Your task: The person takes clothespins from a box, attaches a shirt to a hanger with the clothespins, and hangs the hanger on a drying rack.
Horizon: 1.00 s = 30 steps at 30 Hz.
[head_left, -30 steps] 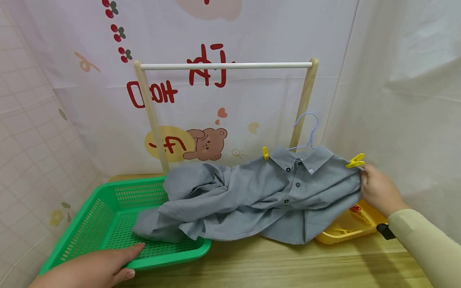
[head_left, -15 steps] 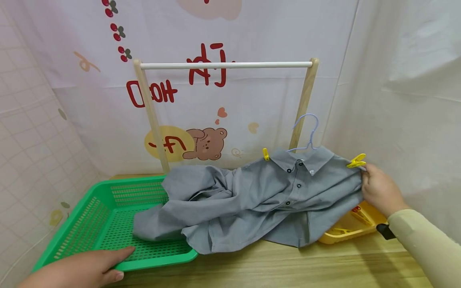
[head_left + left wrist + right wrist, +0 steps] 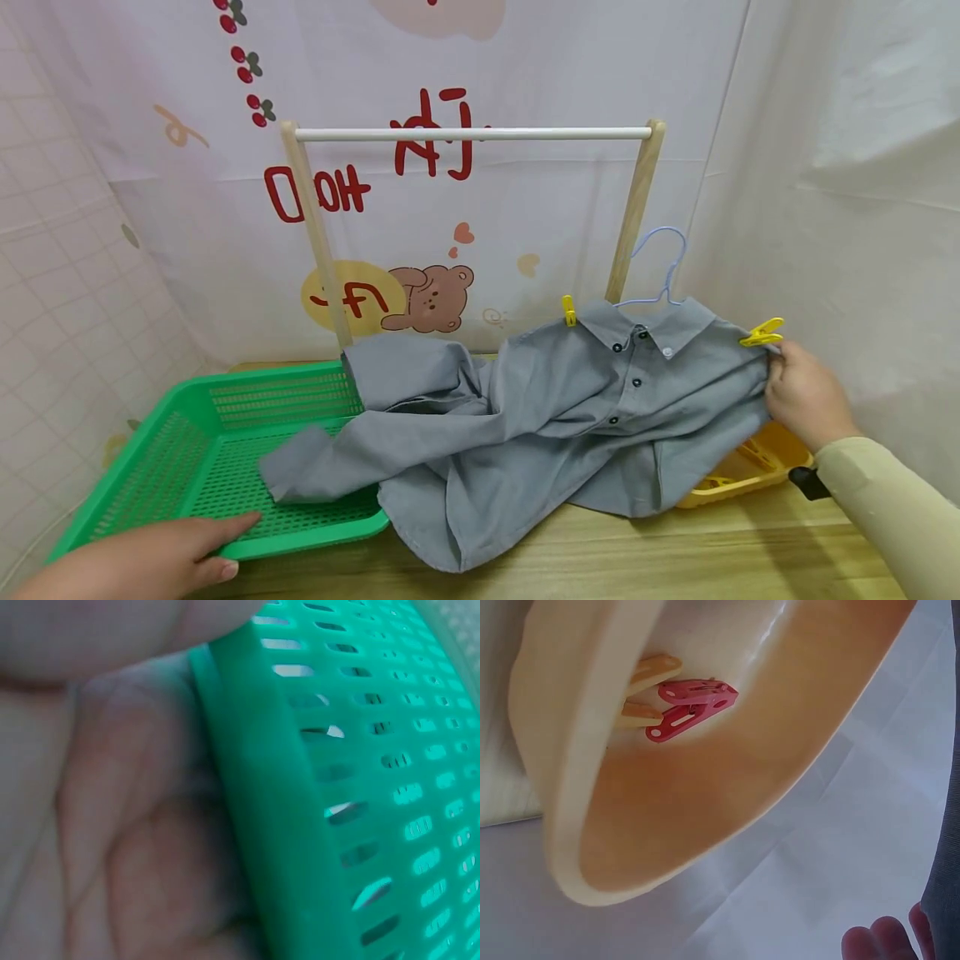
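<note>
A grey button-up shirt point(image 3: 540, 433) lies on a pale blue wire hanger point(image 3: 670, 267), whose hook rises above the collar. One yellow clothespin point(image 3: 569, 311) sits on each shoulder of it. My right hand point(image 3: 810, 396) pinches the shoulder end at the right, beside the other clothespin point(image 3: 762, 332). At the front left, my left hand point(image 3: 150, 554) grips the rim of a green plastic basket point(image 3: 300, 546), thumb inside; the rim point(image 3: 262, 787) runs between thumb and palm in the left wrist view. A sleeve of the shirt still rests in the basket.
Behind stands a wooden rack with a white rail point(image 3: 472, 133). Partly under the shirt, a yellow tray point(image 3: 750, 492) contains clothespins; a red clothespin point(image 3: 697, 705) shows in the right wrist view. Wooden tabletop point(image 3: 600, 558) extends along the front.
My left hand has drawn the basket left and slightly nearer. The right hand has shifted a little right with the shirt and hanger, and the shirt's hem has slid off the basket onto the tabletop.
</note>
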### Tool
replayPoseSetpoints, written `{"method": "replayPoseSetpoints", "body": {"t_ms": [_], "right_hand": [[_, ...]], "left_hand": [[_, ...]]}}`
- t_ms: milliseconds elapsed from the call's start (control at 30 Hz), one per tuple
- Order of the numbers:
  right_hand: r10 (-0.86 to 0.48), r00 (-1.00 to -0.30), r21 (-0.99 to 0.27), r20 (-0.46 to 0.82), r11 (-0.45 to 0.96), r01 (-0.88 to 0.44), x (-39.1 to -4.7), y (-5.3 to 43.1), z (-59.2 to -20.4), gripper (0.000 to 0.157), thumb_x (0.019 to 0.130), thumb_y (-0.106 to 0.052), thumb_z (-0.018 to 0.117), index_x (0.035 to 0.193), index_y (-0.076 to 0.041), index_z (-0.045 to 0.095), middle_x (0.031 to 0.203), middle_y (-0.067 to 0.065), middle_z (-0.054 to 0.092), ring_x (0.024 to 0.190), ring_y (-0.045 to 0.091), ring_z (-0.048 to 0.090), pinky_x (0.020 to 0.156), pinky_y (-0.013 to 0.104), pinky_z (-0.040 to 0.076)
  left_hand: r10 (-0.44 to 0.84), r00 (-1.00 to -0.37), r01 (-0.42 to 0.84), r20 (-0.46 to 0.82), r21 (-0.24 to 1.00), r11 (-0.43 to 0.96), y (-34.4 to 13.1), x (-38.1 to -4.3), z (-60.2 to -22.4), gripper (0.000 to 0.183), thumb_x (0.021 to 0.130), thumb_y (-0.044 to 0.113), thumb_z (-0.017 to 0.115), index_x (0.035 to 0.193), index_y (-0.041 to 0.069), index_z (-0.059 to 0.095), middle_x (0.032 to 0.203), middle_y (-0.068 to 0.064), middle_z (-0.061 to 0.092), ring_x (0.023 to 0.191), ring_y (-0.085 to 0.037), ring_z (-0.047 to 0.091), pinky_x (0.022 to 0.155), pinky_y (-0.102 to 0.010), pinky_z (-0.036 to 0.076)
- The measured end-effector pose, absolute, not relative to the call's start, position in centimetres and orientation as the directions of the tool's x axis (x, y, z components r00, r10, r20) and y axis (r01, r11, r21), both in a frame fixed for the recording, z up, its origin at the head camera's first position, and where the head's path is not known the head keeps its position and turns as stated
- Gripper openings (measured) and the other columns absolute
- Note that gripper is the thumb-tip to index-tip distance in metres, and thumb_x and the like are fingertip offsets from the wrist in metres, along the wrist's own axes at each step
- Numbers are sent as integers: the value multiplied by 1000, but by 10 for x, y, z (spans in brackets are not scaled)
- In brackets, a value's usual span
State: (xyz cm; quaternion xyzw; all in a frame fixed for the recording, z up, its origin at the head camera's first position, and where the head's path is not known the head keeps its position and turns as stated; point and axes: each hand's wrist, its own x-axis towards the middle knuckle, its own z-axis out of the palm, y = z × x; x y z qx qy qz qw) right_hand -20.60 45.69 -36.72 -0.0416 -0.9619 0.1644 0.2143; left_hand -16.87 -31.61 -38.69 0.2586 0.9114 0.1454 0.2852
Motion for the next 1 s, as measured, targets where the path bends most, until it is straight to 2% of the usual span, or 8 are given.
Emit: {"method": "replayPoseSetpoints", "body": {"t_ms": [100, 167, 200, 300, 433, 733, 867, 1000], "right_hand": [[158, -903, -337, 400, 941, 15, -206, 459, -368, 33, 111, -11, 26, 103, 7, 52, 83, 23, 53, 67, 31, 49, 57, 36, 36], [160, -902, -335, 400, 942, 19, -206, 461, -368, 33, 111, -10, 26, 102, 7, 52, 83, 23, 53, 68, 32, 49, 58, 37, 36], [162, -902, -335, 400, 942, 21, -207, 461, -369, 32, 111, -10, 26, 102, 7, 52, 84, 24, 53, 69, 33, 49, 59, 37, 36], [165, -902, -333, 399, 943, 25, -207, 463, -369, 32, 110, -10, 26, 100, 7, 52, 84, 24, 52, 69, 34, 49, 59, 38, 37], [164, -902, -327, 399, 945, 27, -207, 464, -370, 32, 110, -10, 27, 97, 6, 51, 83, 24, 52, 70, 34, 49, 60, 39, 36], [208, -891, -335, 403, 940, 68, -206, 463, -363, 31, 107, -7, 26, 99, 10, 51, 91, 35, 54, 72, 41, 50, 63, 51, 41], [245, -877, -352, 413, 931, 94, -206, 463, -362, 33, 105, -6, 26, 99, 13, 52, 94, 40, 55, 73, 46, 52, 63, 56, 42], [248, -880, -352, 405, 931, 101, -207, 463, -362, 32, 105, -7, 26, 98, 12, 51, 96, 39, 55, 76, 48, 52, 65, 57, 42]], "left_hand": [[505, -727, 340, -466, 395, 854, -318, -167, -386, 63, 104, 35, 63, 152, -5, 51, 148, -30, 58, 131, -42, 62, 94, -23, 53], [496, -729, 321, -471, 405, 856, -319, -167, -385, 64, 104, 32, 64, 152, -7, 48, 148, -34, 56, 131, -54, 59, 98, -35, 57], [496, -729, 316, -472, 411, 855, -320, -167, -384, 65, 104, 31, 65, 152, -9, 47, 147, -36, 55, 131, -58, 56, 99, -37, 57], [476, -735, 281, -482, 423, 862, -322, -168, -383, 67, 102, 28, 67, 152, -11, 45, 147, -39, 53, 131, -63, 52, 101, -58, 54], [455, -752, 273, -477, 403, 873, -325, -170, -384, 70, 100, 28, 70, 152, -11, 46, 146, -38, 55, 130, -63, 53, 99, -70, 48], [437, -763, 259, -477, 393, 882, -327, -169, -382, 73, 98, 28, 72, 153, -11, 44, 146, -39, 54, 130, -63, 53, 100, -72, 45], [442, -800, 325, -405, 327, 888, -325, -167, -378, 72, 100, 36, 70, 154, -5, 47, 146, -33, 57, 129, -58, 58, 99, -61, 54], [422, -841, 339, -339, 278, 899, -312, -168, -368, 80, 100, 52, 65, 161, 5, 42, 151, -25, 58, 131, -49, 61, 96, -55, 56]]}}
